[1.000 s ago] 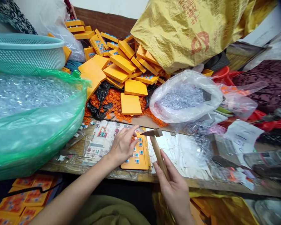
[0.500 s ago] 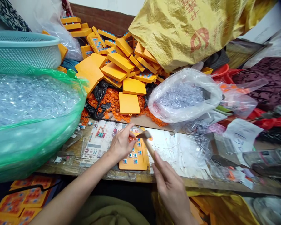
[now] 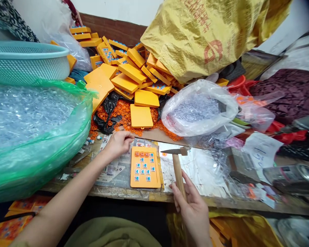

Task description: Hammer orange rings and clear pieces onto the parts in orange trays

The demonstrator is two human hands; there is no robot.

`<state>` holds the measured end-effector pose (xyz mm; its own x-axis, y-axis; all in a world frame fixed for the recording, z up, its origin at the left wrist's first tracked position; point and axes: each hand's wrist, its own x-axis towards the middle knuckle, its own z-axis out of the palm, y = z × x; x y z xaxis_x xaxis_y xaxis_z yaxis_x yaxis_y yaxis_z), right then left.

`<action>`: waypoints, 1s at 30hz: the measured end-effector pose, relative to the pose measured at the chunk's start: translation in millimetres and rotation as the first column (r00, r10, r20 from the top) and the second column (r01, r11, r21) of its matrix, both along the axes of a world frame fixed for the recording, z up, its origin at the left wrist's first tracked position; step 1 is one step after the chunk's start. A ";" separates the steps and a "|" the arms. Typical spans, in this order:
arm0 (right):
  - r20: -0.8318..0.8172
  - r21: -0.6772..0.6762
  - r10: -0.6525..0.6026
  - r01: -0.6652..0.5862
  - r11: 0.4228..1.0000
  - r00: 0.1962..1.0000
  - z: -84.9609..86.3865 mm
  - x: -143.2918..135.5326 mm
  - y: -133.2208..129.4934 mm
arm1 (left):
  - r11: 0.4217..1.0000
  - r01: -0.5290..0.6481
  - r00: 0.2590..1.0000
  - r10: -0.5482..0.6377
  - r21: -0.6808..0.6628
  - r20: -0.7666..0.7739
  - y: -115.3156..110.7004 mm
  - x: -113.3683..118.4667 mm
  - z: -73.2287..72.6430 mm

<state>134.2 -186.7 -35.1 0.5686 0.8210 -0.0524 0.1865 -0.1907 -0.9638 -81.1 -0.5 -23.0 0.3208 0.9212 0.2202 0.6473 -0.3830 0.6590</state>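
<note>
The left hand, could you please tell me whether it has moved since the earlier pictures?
Yes, the left hand has moved leftward, off the orange panel.

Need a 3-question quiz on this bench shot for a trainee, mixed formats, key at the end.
1. True or false: the right hand grips the hammer by its wooden handle.
2. The pale blue basket sits: A) under the yellow sack; B) on the orange panel; C) behind the green bag.
3. Fill in "nearest" or "farthest": on the orange panel, the orange caps sit in the row ____ from the person.

Key: 1 true; 2 C; 3 farthest.
</note>
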 end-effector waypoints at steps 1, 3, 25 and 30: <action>-0.011 -0.014 0.001 -0.002 1.000 1.000 0.0 -0.2 -0.5 | 1.000 0.008 1.000 -0.008 -0.008 -0.014 -5.0 -3.7 -3.4; -0.031 -0.055 0.009 -0.011 0.998 0.999 0.2 -0.9 -0.8 | 1.000 0.010 0.999 -0.010 -0.004 -0.038 -13.9 -11.0 -11.2; 0.555 -0.077 0.323 -0.340 0.937 0.767 11.4 7.5 4.7 | 0.991 0.092 0.994 -0.085 -0.095 0.074 -52.2 67.0 -2.0; 0.505 -0.039 0.302 -0.328 0.944 0.809 7.4 7.9 2.5 | 0.991 0.082 0.993 -0.072 -0.108 0.095 -52.2 67.0 -2.3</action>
<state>142.1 -184.2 -27.7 0.2158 0.9536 0.2097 0.6842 0.0055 -0.7293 -14.1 -52.7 -25.3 0.3752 0.9149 0.1491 0.5541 -0.3503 0.7552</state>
